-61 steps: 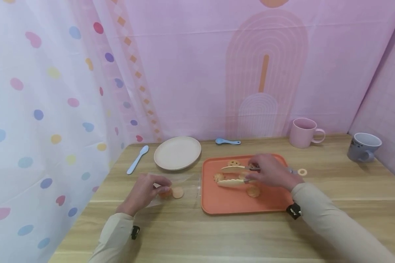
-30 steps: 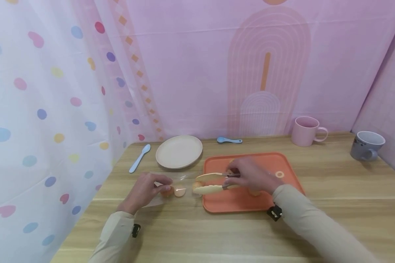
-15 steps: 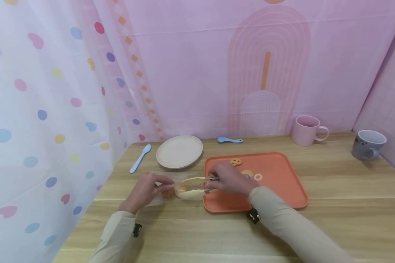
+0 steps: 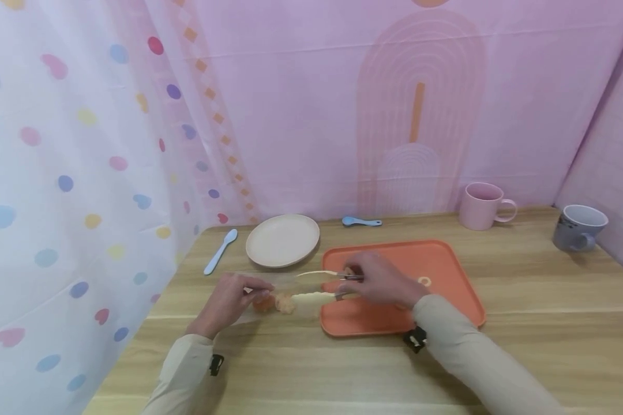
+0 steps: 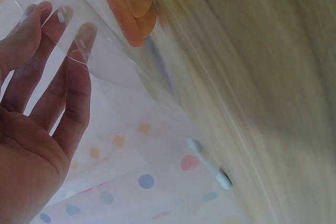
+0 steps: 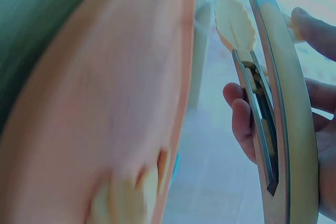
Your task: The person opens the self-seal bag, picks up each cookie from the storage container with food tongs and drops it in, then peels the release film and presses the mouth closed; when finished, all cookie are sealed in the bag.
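1. Holding the clear plastic bag (image 4: 277,288) open was the left hand's (image 4: 228,304) job; its fingers pinched the upper film at the bag's mouth, near the left edge of the worktop (image 4: 342,369), while the wrist view showed the film draped over straight fingertips (image 5: 63,30).
2. The right hand (image 4: 381,283) was clamped round the handles of the cream-coloured tongs (image 4: 316,286), whose blades stood slightly apart and pointed left into the bag.
3. Two or three biscuits (image 4: 275,302) lay inside the bag, just past the tong tips; whether the tips touched one could not be told.
4. Doing this step well would have called for keeping the mouth lifted, so the film stayed off the blades, and for drawing the tongs out level.
5. More biscuits, among them a ring-shaped one (image 4: 423,282), waited on the orange tray (image 4: 446,300) just right of the bag, partly hidden by the right hand.
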`<act>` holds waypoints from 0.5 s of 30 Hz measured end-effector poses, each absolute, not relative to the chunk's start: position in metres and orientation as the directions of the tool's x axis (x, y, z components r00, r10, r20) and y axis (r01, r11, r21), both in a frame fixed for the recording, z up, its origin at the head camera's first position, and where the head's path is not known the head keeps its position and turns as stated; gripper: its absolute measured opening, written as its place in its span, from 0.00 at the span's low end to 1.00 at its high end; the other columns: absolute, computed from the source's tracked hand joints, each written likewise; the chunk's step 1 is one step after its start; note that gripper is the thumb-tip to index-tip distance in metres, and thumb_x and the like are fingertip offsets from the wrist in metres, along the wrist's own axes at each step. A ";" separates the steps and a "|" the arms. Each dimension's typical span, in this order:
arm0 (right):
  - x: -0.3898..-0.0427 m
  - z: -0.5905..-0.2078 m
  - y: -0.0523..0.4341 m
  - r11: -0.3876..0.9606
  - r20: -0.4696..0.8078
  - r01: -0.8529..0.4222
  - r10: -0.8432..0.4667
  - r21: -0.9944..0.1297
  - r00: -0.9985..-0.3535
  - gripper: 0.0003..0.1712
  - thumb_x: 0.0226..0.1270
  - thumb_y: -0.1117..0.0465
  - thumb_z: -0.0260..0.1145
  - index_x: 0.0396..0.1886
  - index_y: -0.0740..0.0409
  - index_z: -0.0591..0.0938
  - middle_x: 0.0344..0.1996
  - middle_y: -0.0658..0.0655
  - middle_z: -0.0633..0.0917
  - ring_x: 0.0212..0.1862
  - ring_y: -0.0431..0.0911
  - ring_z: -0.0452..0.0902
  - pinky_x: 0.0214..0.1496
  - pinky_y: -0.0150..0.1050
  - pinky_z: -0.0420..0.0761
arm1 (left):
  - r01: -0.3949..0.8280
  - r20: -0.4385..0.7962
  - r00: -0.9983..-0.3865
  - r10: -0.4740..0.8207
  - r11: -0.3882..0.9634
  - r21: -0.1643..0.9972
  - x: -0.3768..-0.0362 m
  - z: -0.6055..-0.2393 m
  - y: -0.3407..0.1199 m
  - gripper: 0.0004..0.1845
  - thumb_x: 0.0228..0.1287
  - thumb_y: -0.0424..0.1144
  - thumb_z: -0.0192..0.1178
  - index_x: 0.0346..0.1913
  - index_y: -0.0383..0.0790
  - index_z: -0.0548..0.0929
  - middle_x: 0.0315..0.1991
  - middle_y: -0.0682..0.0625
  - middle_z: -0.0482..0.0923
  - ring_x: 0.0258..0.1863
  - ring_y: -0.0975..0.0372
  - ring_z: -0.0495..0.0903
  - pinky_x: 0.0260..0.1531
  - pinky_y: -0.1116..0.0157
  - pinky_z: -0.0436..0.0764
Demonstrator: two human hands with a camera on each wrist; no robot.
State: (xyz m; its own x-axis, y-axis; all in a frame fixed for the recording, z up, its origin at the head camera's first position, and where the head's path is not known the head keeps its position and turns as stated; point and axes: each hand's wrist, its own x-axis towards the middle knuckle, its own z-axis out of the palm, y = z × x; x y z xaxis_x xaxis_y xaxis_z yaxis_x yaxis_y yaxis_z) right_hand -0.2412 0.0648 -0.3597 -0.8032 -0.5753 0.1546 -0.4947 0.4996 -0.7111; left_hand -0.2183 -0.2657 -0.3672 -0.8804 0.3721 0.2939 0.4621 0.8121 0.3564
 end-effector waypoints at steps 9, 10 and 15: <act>-0.248 -0.359 0.133 0.672 0.205 -0.495 -0.466 -0.551 -0.861 0.12 0.61 0.51 0.75 0.34 0.52 0.83 0.27 0.48 0.81 0.32 0.41 0.74 0.34 0.37 0.76 | 0.475 0.307 -0.872 0.382 0.811 0.342 -0.221 -0.369 -0.263 0.06 0.60 0.31 0.69 0.39 0.43 0.92 0.35 0.52 0.91 0.37 0.62 0.89 0.36 0.65 0.88; -0.249 -0.359 0.139 0.686 0.226 -0.503 -0.458 -0.525 -0.860 0.12 0.61 0.52 0.75 0.35 0.53 0.84 0.29 0.49 0.83 0.34 0.42 0.76 0.37 0.39 0.78 | 0.476 0.306 -0.871 0.383 0.812 0.338 -0.221 -0.369 -0.263 0.06 0.60 0.31 0.69 0.39 0.43 0.92 0.35 0.52 0.91 0.37 0.61 0.89 0.37 0.65 0.88; -0.253 -0.357 0.165 0.733 0.295 -0.506 -0.412 -0.455 -0.862 0.20 0.57 0.51 0.78 0.42 0.59 0.86 0.37 0.58 0.87 0.40 0.50 0.81 0.44 0.48 0.81 | 0.476 0.297 -0.872 0.388 0.812 0.337 -0.220 -0.371 -0.263 0.06 0.61 0.33 0.69 0.40 0.42 0.92 0.36 0.52 0.91 0.38 0.61 0.89 0.37 0.63 0.88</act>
State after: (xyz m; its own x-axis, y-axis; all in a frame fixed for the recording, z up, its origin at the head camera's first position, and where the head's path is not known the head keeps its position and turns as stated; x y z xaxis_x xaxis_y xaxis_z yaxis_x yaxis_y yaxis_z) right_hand -0.2532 0.1647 -0.3569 -0.8619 -0.4121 0.2955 -0.5063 0.7327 -0.4549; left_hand -0.2203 -0.2630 -0.3706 -0.8725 0.3882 0.2968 0.4760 0.8125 0.3367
